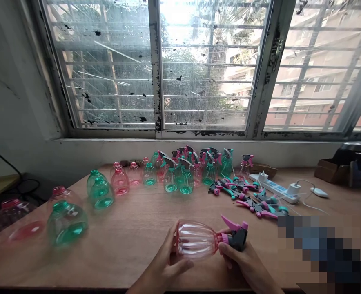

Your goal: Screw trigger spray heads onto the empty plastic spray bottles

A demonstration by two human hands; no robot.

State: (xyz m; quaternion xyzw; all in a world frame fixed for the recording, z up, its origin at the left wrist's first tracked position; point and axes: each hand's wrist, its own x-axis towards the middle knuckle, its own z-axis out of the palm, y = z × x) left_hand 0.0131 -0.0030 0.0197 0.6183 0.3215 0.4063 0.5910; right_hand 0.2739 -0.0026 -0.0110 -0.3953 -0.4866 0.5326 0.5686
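A clear pink spray bottle (195,239) lies on its side just above the wooden table (131,228), near the front edge. My left hand (165,261) is wrapped round its body. My right hand (238,261) grips the neck, where a black and pink trigger spray head (237,234) sits on the bottle. Both hands are closed on the bottle.
Open green and pink bottles (102,192) stand at the left. Bottles with spray heads fitted (186,169) cluster at the back by the window. Loose trigger heads (244,196) lie right of them, beside a white power strip (275,188). A cardboard box (330,169) sits far right.
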